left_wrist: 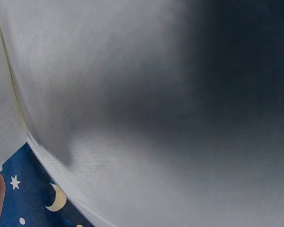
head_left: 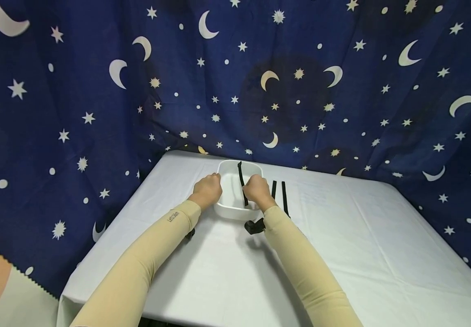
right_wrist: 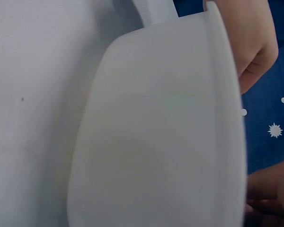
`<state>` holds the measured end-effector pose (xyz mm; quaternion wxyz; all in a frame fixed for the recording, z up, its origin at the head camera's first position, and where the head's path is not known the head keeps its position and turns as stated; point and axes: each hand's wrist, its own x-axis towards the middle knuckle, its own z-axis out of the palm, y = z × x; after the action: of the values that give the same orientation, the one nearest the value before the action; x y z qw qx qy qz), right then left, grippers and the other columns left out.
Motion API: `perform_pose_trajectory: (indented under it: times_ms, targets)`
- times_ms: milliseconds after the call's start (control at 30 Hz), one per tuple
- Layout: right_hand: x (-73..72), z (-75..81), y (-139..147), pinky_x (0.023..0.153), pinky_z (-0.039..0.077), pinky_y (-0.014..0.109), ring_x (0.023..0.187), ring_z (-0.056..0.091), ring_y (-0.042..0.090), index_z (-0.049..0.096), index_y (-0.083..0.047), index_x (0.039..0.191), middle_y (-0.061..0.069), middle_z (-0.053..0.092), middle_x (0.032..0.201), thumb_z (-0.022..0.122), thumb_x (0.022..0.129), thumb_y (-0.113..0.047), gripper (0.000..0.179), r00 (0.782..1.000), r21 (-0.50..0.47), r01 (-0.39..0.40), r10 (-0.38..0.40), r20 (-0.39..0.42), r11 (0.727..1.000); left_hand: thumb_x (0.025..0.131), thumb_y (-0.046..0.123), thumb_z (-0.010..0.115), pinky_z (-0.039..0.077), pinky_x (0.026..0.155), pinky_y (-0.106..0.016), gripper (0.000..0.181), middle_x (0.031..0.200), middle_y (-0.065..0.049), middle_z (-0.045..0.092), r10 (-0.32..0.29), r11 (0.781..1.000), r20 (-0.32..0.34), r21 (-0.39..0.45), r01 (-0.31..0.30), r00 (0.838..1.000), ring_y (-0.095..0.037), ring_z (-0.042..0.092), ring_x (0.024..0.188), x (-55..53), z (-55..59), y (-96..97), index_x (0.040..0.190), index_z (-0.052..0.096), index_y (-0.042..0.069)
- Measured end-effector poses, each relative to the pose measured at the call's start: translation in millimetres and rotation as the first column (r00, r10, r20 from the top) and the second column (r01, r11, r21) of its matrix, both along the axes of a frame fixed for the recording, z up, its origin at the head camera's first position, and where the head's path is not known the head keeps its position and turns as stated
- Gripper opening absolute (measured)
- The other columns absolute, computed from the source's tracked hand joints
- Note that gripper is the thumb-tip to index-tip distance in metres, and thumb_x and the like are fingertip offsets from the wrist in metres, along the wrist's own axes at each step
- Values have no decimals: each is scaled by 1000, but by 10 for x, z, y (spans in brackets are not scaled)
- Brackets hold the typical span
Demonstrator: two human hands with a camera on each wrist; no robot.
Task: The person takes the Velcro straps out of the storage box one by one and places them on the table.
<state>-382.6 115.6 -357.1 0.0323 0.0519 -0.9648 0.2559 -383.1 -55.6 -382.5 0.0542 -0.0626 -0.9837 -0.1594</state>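
A white, round-cornered basin (head_left: 235, 212) is between both hands in the head view. My left hand (head_left: 207, 190) grips its left rim with curled fingers. At the right rim, my right hand (head_left: 256, 188) holds on, fingers curled inward. A thin black stick-like piece (head_left: 241, 175) lies lengthwise inside the basin, close beside the right fingers; whether they touch it I cannot tell. The right wrist view shows the basin's outer wall (right_wrist: 151, 123) up close, with the left hand (right_wrist: 253, 42) against the far part of the rim. In the left wrist view, mostly blurred cloth appears.
Two black strips (head_left: 285, 195) lie right of the basin, partly behind the right forearm. A white cloth covers the table (head_left: 362, 245). Behind it hangs a dark blue curtain (head_left: 235, 72) with moons and stars. A black wrist device (head_left: 255, 226) sits under the right wrist.
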Motion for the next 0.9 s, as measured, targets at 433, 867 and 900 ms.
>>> perform_pose_trajectory:
  times_ms: [433, 867, 900]
  targets:
    - [-9, 134, 76, 44, 29, 24, 41, 26, 9, 34, -16, 44, -5, 30, 42, 57, 94, -9, 56, 1000, -24, -3, 2, -9, 1000, 102, 13, 41, 59, 85, -48, 36, 139, -15, 60, 0, 1000, -12, -7, 0, 1000, -33, 68, 112, 8, 19, 3, 132, 59, 2]
    - [34, 168, 173, 44, 31, 23, 38, 27, 9, 36, -16, 42, -5, 31, 39, 57, 95, -8, 57, 1000, -44, 2, -3, -18, 999, 103, 14, 40, 59, 83, -46, 37, 137, -14, 61, 2, 1000, -1, -12, -2, 1000, -32, 69, 111, 7, 12, 22, 133, 58, 3]
    - [36, 169, 179, 44, 31, 23, 39, 28, 9, 36, -16, 43, -5, 31, 39, 58, 95, -9, 57, 1000, -43, 4, -5, -16, 999, 103, 14, 40, 60, 82, -46, 37, 137, -14, 62, 1, 1000, 1, -12, -1, 1000, -32, 69, 110, 5, 11, 23, 133, 58, 3]
